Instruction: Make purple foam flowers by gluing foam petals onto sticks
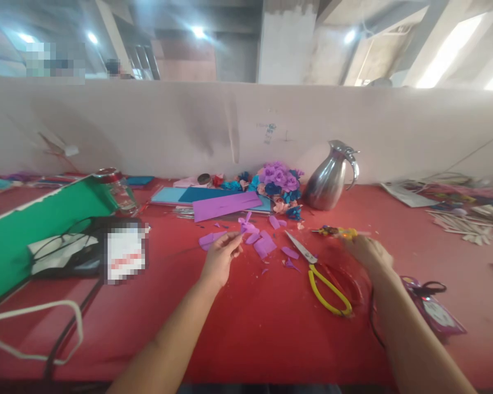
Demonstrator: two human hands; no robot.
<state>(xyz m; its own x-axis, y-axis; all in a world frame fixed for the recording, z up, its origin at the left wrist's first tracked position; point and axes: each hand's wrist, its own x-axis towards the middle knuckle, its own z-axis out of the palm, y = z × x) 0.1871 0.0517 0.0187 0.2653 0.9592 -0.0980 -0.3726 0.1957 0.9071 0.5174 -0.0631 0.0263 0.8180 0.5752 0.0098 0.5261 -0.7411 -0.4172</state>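
Note:
Pinched between the fingers of my left hand [222, 256] is a small purple paper flower [247, 225], held above the red table [254, 328]. My right hand [370, 253] is closed around a yellow tool [347, 233], perhaps a glue gun, whose thin tip points left. Purple paper pieces [265, 244] lie scattered just right of my left hand. Between the hands rest scissors [331, 290] with yellow handles, blades toward the back left. Behind my left hand a flat purple sheet [227, 206] lies over blue sheets [168, 195].
Finished paper flowers [278, 178] are piled at the back, beside a metal jug [327, 178]. A glass jar [121, 191], green board [45, 230] and black bag [86, 246] stand left. At right are a purple device [433, 309] and pale strips [468, 224].

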